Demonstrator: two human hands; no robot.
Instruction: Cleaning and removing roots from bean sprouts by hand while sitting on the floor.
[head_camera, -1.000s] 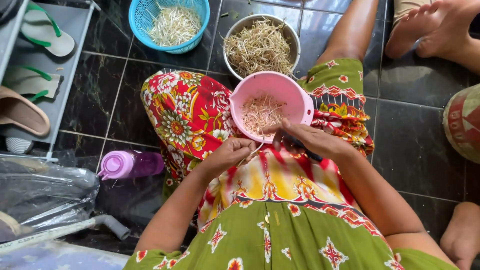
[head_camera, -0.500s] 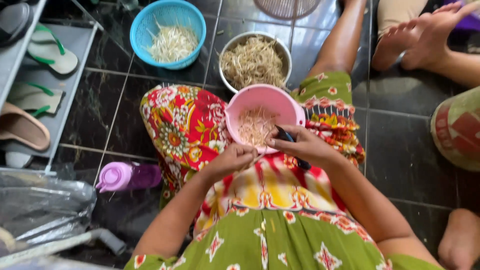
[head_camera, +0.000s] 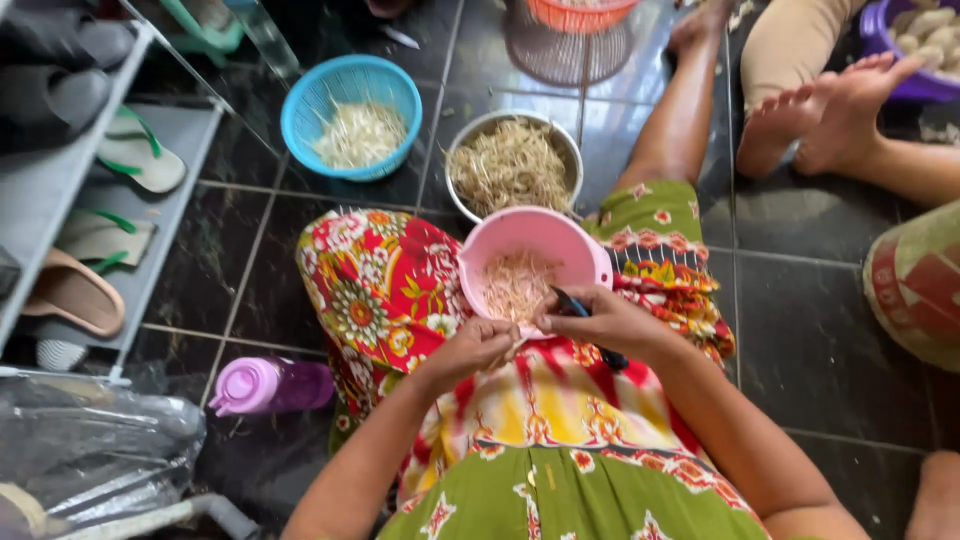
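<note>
Our round pink plastic bowl (head_camera: 533, 262) of pale sprouts rests on our lap, its far rim touching the round metal bowl (head_camera: 513, 163); bare dark tile lies open at both sides. At its near rim, our left hand (head_camera: 478, 349) curls, fingertips pinching a thin sprout, while our right hand (head_camera: 603, 322) closes around a small dark-handled knife (head_camera: 590, 327).

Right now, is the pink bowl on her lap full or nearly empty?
Nearly empty. The pink bowl holds only a thin scatter of pale strands, with its bare inner walls showing all round.
</note>
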